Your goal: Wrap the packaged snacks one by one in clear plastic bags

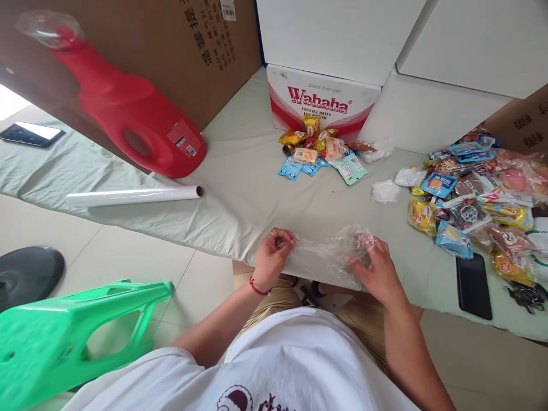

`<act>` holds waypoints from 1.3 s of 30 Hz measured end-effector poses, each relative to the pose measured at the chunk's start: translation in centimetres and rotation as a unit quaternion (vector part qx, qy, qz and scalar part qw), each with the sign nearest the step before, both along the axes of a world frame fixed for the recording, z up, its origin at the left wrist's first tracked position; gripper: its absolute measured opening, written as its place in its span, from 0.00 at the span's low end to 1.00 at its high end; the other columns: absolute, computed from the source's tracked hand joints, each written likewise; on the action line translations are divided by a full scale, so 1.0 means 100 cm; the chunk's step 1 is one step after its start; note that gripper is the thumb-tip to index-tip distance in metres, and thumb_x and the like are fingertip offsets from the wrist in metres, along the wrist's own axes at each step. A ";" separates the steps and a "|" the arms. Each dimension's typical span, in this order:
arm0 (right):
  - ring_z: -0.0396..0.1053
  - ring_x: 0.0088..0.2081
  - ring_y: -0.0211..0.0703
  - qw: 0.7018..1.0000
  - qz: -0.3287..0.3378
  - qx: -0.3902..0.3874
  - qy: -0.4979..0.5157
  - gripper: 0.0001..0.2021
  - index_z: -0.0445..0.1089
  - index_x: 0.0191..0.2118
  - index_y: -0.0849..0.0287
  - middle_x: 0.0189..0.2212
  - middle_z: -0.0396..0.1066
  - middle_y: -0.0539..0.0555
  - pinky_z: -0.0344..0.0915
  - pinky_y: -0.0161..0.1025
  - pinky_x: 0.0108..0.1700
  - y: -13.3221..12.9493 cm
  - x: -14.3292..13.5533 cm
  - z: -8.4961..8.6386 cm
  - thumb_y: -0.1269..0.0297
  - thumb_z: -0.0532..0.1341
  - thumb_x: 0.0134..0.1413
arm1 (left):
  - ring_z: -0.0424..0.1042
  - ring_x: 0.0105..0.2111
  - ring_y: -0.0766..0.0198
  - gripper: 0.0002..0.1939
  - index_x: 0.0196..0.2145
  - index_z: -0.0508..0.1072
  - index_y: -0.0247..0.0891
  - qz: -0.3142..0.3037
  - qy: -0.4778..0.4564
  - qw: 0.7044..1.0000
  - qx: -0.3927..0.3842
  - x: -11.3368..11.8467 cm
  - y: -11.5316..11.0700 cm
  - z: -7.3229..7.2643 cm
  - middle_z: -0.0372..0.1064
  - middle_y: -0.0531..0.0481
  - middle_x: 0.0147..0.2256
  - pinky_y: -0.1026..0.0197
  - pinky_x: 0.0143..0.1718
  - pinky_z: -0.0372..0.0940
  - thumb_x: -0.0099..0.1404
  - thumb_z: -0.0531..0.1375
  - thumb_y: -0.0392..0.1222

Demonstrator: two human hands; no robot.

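A thin clear plastic film (319, 254) stretches between my two hands at the front edge of the cloth-covered table (240, 205). My left hand (275, 251) pinches its left end, the fingers closed. On the other side my right hand (374, 265) is curled round a crumpled bunch of the same film, thumb and fingers gripping it. Whether the film is a bag or a loose sheet I cannot tell. A white roll (137, 196) lies on the table to the left of my hands.
Packaged snacks lie in a small pile (319, 145) before a Wahaha carton (323, 103) and a larger heap (475, 194) at right. A black phone (474, 285) lies near the edge. A red jug (141, 114) leans left; a green stool (81, 337) stands below.
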State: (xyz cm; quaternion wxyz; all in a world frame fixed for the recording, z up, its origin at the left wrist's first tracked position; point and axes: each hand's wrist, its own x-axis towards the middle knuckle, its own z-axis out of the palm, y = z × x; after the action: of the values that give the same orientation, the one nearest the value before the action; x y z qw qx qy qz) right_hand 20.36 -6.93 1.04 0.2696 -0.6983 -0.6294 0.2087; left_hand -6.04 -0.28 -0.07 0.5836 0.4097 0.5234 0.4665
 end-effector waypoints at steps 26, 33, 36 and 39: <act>0.72 0.54 0.55 0.994 -0.008 0.094 0.051 0.31 0.64 0.65 0.60 0.53 0.72 0.65 0.73 0.52 0.52 0.023 -0.039 -0.012 0.43 0.60 0.66 | 0.63 0.23 0.61 0.08 0.31 0.69 0.43 -0.190 0.337 0.919 0.081 0.036 0.016 0.008 0.66 0.54 0.22 0.60 0.30 0.53 0.69 0.54 0.37; 0.73 0.50 0.55 0.995 -0.027 0.091 0.012 0.26 0.67 0.61 0.58 0.50 0.74 0.64 0.72 0.55 0.52 0.014 -0.034 -0.030 0.47 0.58 0.67 | 0.62 0.24 0.64 0.16 0.38 0.70 0.41 -0.216 0.253 0.934 0.131 0.035 0.006 0.011 0.67 0.54 0.28 0.61 0.29 0.55 0.65 0.63 0.57; 0.73 0.45 0.53 0.996 -0.044 0.082 0.009 0.24 0.69 0.59 0.58 0.44 0.76 0.61 0.72 0.54 0.50 0.017 -0.035 -0.030 0.46 0.56 0.69 | 0.69 0.29 0.61 0.25 0.45 0.72 0.41 -0.248 0.301 0.903 0.178 0.038 0.003 0.009 0.73 0.49 0.37 0.60 0.32 0.58 0.54 0.72 0.53; 0.73 0.45 0.53 0.995 -0.048 0.091 -0.003 0.28 0.67 0.62 0.59 0.43 0.75 0.61 0.72 0.52 0.50 0.019 -0.038 -0.027 0.43 0.57 0.67 | 0.69 0.29 0.60 0.08 0.36 0.72 0.42 -0.235 0.322 0.903 0.160 0.041 0.004 0.007 0.72 0.49 0.31 0.60 0.32 0.57 0.67 0.61 0.48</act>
State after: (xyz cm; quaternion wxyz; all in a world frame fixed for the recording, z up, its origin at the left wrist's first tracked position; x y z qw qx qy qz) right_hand 16.56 -5.06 -1.71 0.3395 -0.7012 -0.6121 0.1353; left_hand -1.95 0.13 0.58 0.4026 0.7369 0.4892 0.2359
